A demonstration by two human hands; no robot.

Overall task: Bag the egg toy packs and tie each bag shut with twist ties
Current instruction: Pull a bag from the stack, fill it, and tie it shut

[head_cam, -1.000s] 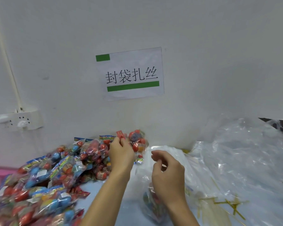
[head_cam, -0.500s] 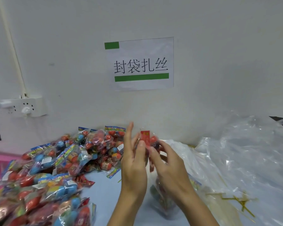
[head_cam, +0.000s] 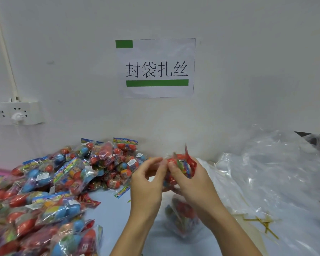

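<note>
Between my two hands, raised just above the table, sits one egg toy pack point(head_cam: 181, 164), a crinkly clear wrapper with red eggs inside and a red header card at its top. My left hand point(head_cam: 146, 183) has its fingers bent toward the pack's near side, fingertips touching the wrapper; my right hand point(head_cam: 190, 179) curls round the pack's far side and grips it. I judge the pack light and soft in its film but lumpy from the hard eggs, and slippery enough that the stiffer header card or the bunched film under it is the safest place to hold. Directly below my right wrist lies one clear bag point(head_cam: 181, 218) with colourful packs already in it, blurred, so I cannot count them. Left of my left hand spreads a heap of loose packs point(head_cam: 59, 182), several dozen at a guess, too tangled for an exact count. Right of my right hand a few gold twist ties point(head_cam: 262, 223) lie crossed on a stack of flat clear bags point(head_cam: 225, 183); I make out roughly four ties. Further right is a big mound of crumpled plastic sheeting point(head_cam: 277, 172). Beyond my fingertips, on the wall, hangs one paper sign point(head_cam: 155, 68), and off past the left heap one power strip point(head_cam: 17, 113).
</note>
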